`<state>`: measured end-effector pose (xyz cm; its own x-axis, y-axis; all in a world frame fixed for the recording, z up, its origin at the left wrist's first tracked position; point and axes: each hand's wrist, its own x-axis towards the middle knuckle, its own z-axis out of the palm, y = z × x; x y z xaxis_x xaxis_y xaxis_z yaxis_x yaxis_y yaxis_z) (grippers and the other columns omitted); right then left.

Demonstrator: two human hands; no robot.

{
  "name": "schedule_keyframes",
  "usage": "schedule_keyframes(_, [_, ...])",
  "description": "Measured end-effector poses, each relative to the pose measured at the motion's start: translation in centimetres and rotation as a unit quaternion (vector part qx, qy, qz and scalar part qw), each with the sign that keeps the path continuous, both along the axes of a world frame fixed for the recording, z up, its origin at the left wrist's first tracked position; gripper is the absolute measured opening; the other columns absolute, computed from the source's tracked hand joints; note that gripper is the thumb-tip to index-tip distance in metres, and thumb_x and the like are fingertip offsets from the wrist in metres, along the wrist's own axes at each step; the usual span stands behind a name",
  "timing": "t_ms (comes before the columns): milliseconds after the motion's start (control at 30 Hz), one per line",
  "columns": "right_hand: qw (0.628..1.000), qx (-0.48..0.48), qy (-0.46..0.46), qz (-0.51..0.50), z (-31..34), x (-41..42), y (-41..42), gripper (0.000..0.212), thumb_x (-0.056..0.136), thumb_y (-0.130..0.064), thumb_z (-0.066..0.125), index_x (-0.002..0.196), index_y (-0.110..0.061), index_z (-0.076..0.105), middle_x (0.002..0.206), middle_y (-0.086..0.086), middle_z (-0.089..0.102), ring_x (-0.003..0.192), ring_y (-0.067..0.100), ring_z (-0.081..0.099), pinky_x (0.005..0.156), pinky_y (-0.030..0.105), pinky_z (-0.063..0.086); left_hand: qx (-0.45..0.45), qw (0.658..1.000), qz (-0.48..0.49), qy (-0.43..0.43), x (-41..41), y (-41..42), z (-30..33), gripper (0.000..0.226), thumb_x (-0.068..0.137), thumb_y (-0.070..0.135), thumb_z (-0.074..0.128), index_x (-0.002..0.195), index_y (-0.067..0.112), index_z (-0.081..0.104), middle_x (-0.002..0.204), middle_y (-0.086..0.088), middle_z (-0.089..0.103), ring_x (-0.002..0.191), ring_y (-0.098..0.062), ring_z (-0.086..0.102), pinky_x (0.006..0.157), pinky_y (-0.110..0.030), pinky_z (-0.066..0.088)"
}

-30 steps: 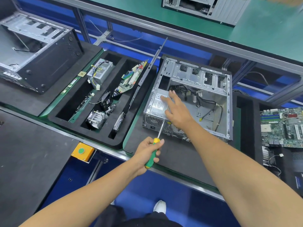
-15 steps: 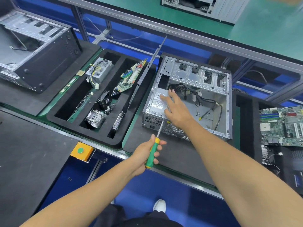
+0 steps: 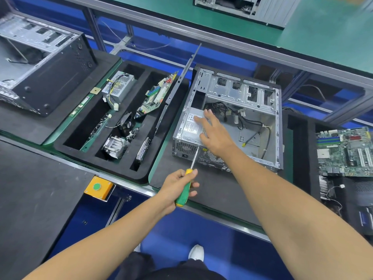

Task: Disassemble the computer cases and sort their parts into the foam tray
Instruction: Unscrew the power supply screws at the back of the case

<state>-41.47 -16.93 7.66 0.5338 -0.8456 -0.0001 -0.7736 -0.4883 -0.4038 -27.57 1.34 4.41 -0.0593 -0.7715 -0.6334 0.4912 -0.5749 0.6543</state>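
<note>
The open computer case [image 3: 238,118] lies on its side, silver inside, with black cables loose in its far half. The silver power supply [image 3: 191,126] sits in its near left corner under the right hand's [image 3: 216,136] flat fingers. The screwdriver [image 3: 186,182], green and yellow, is gripped in the left hand [image 3: 177,188], its tip at the case's rear wall just below that power supply. The black foam tray [image 3: 113,170] lies left of both hands, holding a second power supply [image 3: 118,89], a circuit board [image 3: 157,98] and a heatsink [image 3: 116,146].

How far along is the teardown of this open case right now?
Done: the foam tray already holds a power supply, a circuit board and a heatsink.

In hand: the left hand grips the screwdriver, tip at the open case's rear beside its power supply, where the right hand rests flat.

Left: that supply and its cables remain inside.
</note>
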Motion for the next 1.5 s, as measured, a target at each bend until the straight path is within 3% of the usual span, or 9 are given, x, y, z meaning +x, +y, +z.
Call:
schedule_keyframes(133, [1.000, 0.002, 0.001, -0.001, 0.0, 0.1, 0.0, 0.058, 0.095, -0.027, 0.041, 0.152, -0.032, 0.032, 0.169, 0.008, 0.007, 0.157, 0.019, 0.001, 0.119, 0.050, 0.031, -0.012, 0.999, -0.040, -0.007, 0.2, 0.2, 0.0, 0.076, 0.059, 0.062, 0.091, 0.102, 0.003, 0.069, 0.083, -0.004, 0.073, 0.102, -0.026, 0.076, 0.061, -0.035, 0.062])
schedule_keyframes(267, [1.000, 0.005, -0.001, 0.000, 0.1, 0.1, 0.0, 0.058, 0.094, -0.025, 0.042, 0.152, -0.029, 0.035, 0.169, 0.009, 0.009, 0.157, 0.020, 0.000, 0.118, 0.051, 0.031, -0.016, 0.997, -0.075, -0.004, 0.4, 0.4, 0.2, 0.059, 0.079, 0.067, 0.072, 0.105, 0.014, 0.080, 0.084, 0.001, 0.071, 0.104, -0.027, 0.075, 0.067, -0.038, 0.062])
schedule_keyframes(533, [1.000, 0.006, -0.001, -0.004, 0.5, 0.2, 0.2, 0.058, 0.095, -0.023, 0.043, 0.153, -0.029, 0.034, 0.169, 0.008, 0.009, 0.157, 0.020, 0.001, 0.118, 0.051, 0.031, 0.017, 0.996, -0.066, 0.054, 0.7, -0.1, 0.8, 0.060, 0.092, 0.059, 0.059, 0.124, 0.010, 0.067, 0.077, 0.001, 0.059, 0.056, -0.013, 0.050, 0.046, -0.027, 0.043])
schedule_keyframes(700, [1.000, 0.009, 0.001, -0.005, 0.6, 0.2, 0.3, 0.058, 0.095, -0.022, 0.044, 0.152, -0.030, 0.035, 0.169, 0.007, 0.008, 0.157, 0.019, 0.000, 0.116, 0.050, 0.033, 0.007, 0.998, -0.038, -0.048, 0.3, 0.0, 0.2, 0.051, 0.086, 0.041, 0.083, 0.108, 0.016, 0.044, 0.105, -0.007, 0.053, 0.067, -0.010, 0.060, 0.043, -0.025, 0.039])
schedule_keyframes(933, [1.000, 0.004, 0.001, -0.003, 0.4, 0.1, 0.2, 0.057, 0.095, -0.023, 0.042, 0.151, -0.030, 0.035, 0.169, 0.007, 0.008, 0.157, 0.019, 0.000, 0.116, 0.050, 0.034, -0.037, 0.999, -0.015, -0.032, 0.5, 0.5, -0.2, 0.032, 0.074, 0.047, 0.085, 0.072, 0.027, 0.060, 0.083, -0.001, 0.069, 0.080, -0.016, 0.071, 0.058, -0.032, 0.057])
schedule_keyframes(1100, [1.000, 0.001, 0.000, -0.004, 0.2, 0.1, 0.1, 0.058, 0.094, -0.024, 0.041, 0.151, -0.031, 0.034, 0.169, 0.007, 0.009, 0.157, 0.018, 0.000, 0.115, 0.051, 0.036, -0.049, 0.996, -0.061, -0.036, 0.9, 0.6, 0.2, 0.043, 0.096, 0.055, 0.062, 0.104, 0.014, 0.070, 0.090, -0.003, 0.072, 0.088, -0.018, 0.072, 0.071, -0.039, 0.061])
schedule_keyframes(1267, [1.000, 0.001, -0.001, -0.002, 0.1, 0.0, 0.1, 0.058, 0.095, -0.026, 0.040, 0.152, -0.032, 0.034, 0.169, 0.007, 0.008, 0.157, 0.018, 0.000, 0.117, 0.050, 0.032, 0.002, 0.998, -0.058, -0.006, 0.7, 0.5, 0.5, 0.050, 0.107, 0.050, 0.044, 0.115, 0.011, 0.075, 0.091, -0.001, 0.073, 0.066, -0.013, 0.061, 0.058, -0.032, 0.055])
schedule_keyframes(1400, [1.000, 0.004, -0.003, 0.000, 0.2, 0.1, 0.1, 0.058, 0.095, -0.025, 0.041, 0.152, -0.030, 0.034, 0.169, 0.008, 0.008, 0.157, 0.019, 0.000, 0.118, 0.049, 0.031, 0.021, 0.999, -0.018, -0.021, -0.2, 0.0, 0.8, 0.048, 0.102, 0.054, 0.053, 0.119, 0.009, 0.056, 0.094, -0.006, 0.065, 0.057, -0.013, 0.053, 0.046, -0.028, 0.044])
schedule_keyframes(1500, [1.000, 0.007, -0.004, -0.001, 0.1, 0.0, 0.2, 0.057, 0.096, -0.024, 0.042, 0.153, -0.029, 0.034, 0.169, 0.008, 0.008, 0.157, 0.019, 0.000, 0.118, 0.048, 0.031, -0.003, 0.997, -0.028, -0.066, -0.5, 0.4, 0.2, 0.045, 0.092, 0.038, 0.075, 0.109, 0.014, 0.040, 0.098, -0.008, 0.052, 0.060, -0.009, 0.056, 0.048, -0.026, 0.045])
